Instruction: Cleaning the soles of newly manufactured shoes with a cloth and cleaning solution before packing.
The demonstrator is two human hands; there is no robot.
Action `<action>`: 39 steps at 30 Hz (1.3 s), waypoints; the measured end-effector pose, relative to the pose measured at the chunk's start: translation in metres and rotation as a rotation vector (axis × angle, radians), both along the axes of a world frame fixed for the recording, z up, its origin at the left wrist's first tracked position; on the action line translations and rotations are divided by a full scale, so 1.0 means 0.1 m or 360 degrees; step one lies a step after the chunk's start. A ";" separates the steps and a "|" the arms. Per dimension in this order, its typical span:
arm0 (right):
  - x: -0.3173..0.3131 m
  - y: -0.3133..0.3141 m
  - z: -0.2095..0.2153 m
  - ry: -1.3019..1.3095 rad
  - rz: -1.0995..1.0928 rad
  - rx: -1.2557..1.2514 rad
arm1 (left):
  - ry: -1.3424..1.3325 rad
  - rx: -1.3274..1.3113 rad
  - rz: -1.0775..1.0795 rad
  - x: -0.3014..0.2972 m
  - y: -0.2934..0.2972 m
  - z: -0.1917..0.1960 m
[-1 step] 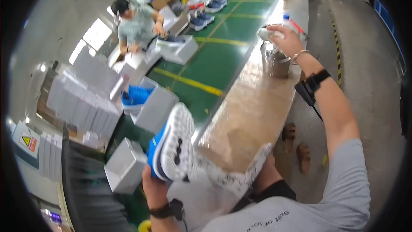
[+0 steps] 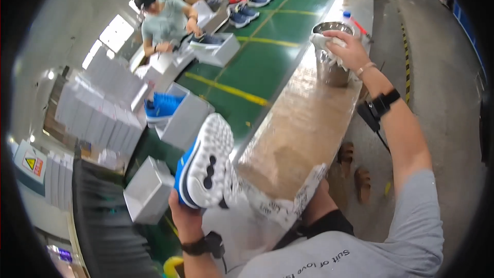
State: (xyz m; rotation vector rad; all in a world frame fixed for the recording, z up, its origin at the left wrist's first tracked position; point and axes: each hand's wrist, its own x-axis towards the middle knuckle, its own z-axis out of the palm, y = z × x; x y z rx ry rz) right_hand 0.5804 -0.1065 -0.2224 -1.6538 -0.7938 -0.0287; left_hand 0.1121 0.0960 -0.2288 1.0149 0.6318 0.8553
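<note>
Left of centre, the left hand (image 2: 186,221) is wrapped round the heel end of a blue shoe (image 2: 208,164), its white sole turned up to view; the fingertips behind are hidden. A firm hold low on the heel — palm under, sole left bare — should keep the shoe steady. At upper right, the right hand (image 2: 352,51) pinches a white cloth (image 2: 321,42) at the near rim of a metal container (image 2: 332,74). Keeping the cloth bunched would likely stop loose folds from catching on the rim.

For the surroundings: white boxes (image 2: 92,123) are stacked at the left, and a tipped box (image 2: 149,190) sits lower left on the green belt (image 2: 252,74) with yellow lines. A co-worker (image 2: 164,25) handles a dark shoe at upper left. Through the middle runs a bench (image 2: 303,123) covered in brown board — shiny, as if film-wrapped. Right of it, sandals (image 2: 363,185) lie on the grey floor (image 2: 432,98).
</note>
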 end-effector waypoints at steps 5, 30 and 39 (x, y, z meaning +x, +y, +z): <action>-0.95 -0.08 -0.67 0.0796 0.0425 0.0314 | -0.0536 -0.0212 0.0277 -0.11 0.07 -0.17; -3.20 0.73 -1.12 -0.0534 0.0739 -0.0257 | -0.0624 -0.0960 0.0233 -0.46 -0.58 -1.60; -2.64 0.27 -1.56 -0.0456 0.0506 -0.0368 | -0.0463 -0.0915 0.0358 -0.36 -0.60 -1.43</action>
